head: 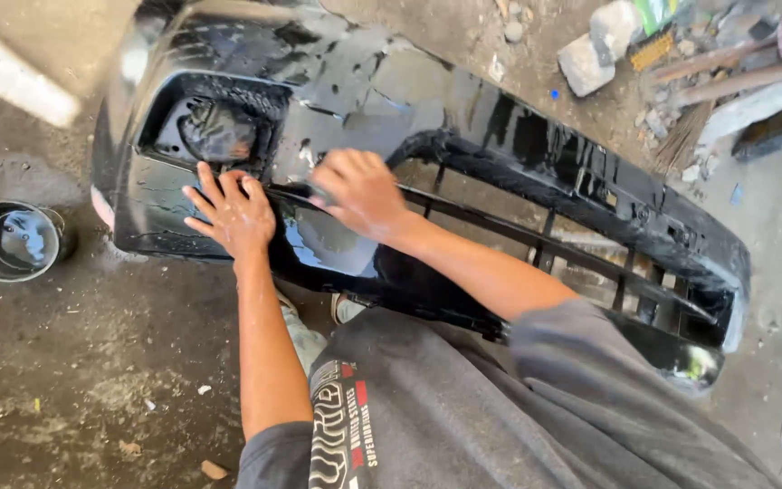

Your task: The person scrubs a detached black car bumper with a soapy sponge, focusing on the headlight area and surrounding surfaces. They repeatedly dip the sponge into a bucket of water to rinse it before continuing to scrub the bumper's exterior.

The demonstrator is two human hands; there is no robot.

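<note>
Pressing flat left hand (233, 213) and curled right hand (361, 190), grasp unclear, on wet black bumper (500, 136), frame centre; wet across the top, rubbing underway.

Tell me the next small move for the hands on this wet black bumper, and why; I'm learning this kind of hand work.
Probably slide the right hand a little further along the black bumper, toward the grille opening. It looks blurred and pressed on the wet, glossy surface, as if rubbing, while the left hand lies flat beside the fog lamp recess, steadying. The bucket of water stands apart on the floor.
</note>
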